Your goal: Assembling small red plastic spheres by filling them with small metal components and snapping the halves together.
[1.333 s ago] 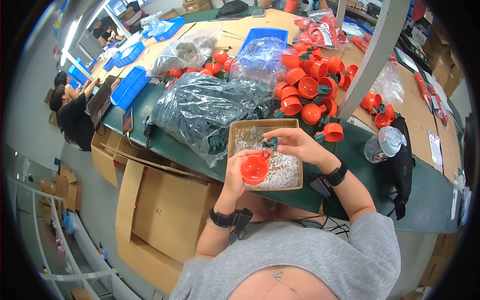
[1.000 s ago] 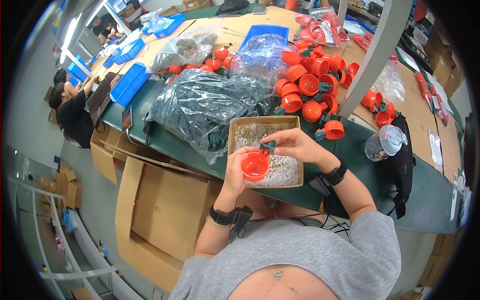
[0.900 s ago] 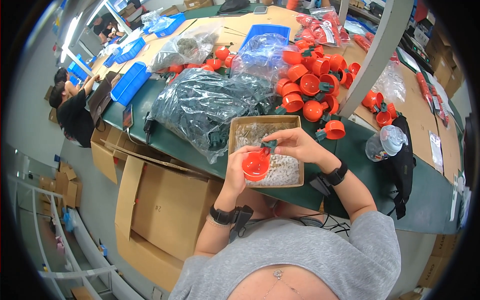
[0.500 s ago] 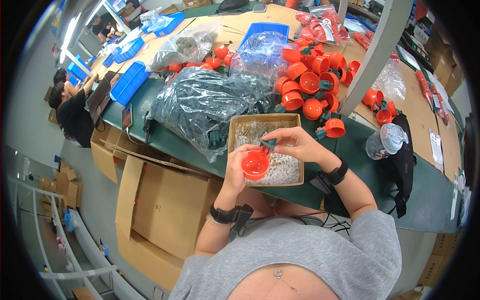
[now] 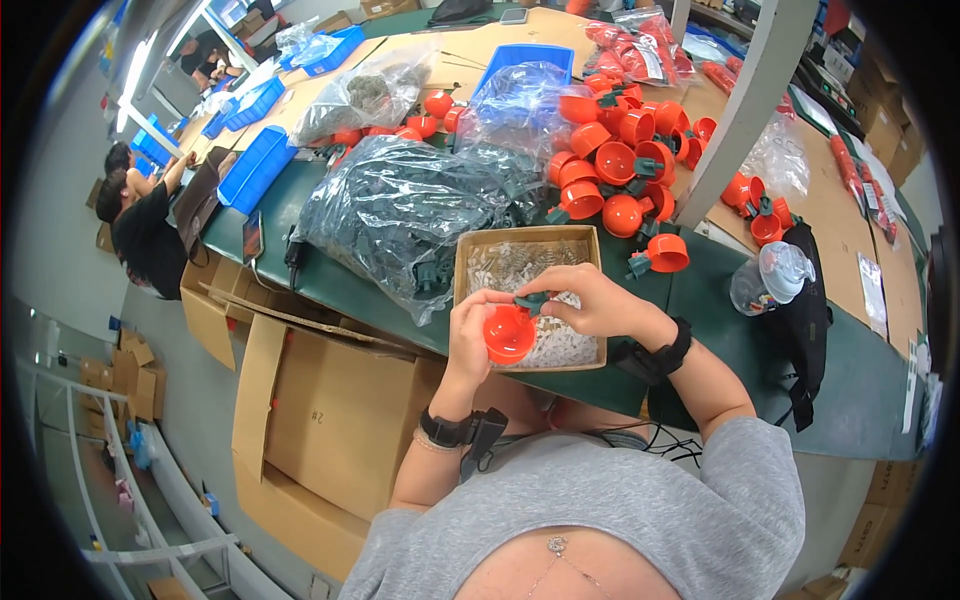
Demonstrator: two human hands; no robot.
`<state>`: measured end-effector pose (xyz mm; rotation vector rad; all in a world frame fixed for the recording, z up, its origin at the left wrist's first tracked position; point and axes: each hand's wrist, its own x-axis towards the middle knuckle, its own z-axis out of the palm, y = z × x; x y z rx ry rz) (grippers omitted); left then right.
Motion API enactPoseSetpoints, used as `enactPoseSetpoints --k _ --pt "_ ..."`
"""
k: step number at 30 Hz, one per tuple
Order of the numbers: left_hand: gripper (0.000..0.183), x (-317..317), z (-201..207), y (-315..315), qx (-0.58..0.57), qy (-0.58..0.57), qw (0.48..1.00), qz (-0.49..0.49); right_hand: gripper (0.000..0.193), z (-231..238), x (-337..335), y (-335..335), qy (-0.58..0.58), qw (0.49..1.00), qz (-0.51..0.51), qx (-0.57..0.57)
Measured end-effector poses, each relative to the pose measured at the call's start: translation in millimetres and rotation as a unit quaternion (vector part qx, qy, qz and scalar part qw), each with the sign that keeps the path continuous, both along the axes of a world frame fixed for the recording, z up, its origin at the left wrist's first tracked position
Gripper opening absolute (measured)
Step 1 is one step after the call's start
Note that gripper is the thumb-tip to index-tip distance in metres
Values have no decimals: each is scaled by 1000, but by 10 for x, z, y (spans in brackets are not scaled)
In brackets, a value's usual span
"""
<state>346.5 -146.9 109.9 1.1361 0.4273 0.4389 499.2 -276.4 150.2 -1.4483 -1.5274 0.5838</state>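
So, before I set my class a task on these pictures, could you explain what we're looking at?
There is no robot here, only a person's bare hands. Every picture comes from one wide fisheye camera worn on the head, looking down, so straight edges bend. The left hand holds an orange-red cup; the right hand pinches a dark green fitting at the cup's edge. Beneath them, a cardboard box holds small white pieces. Beyond it on the green table lie a clear plastic bag of dark green parts and a pile of similar cups.
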Motion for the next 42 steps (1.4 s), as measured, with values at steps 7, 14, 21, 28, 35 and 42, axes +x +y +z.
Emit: enactPoseSetpoints --k 7,14,21,28,35,42 --pt "25 15 -79 76 -89 -1 996 -10 33 41 -7 -1 -39 997 59 40" --pt "31 -5 -1 76 -190 9 980 -53 34 34 -29 54 -64 994 78 35" --pt "41 -110 354 -279 276 -20 961 15 35 158 -32 -79 -53 998 15 27" --pt "32 -179 199 -101 95 9 995 31 30 228 -282 -62 -160 984 -42 72" --pt "30 -260 376 -169 112 -69 989 62 31 468 -289 -81 -112 993 -1 29" --pt "45 -384 516 -225 287 -20 958 3 32 423 -238 -111 -87 995 33 28"
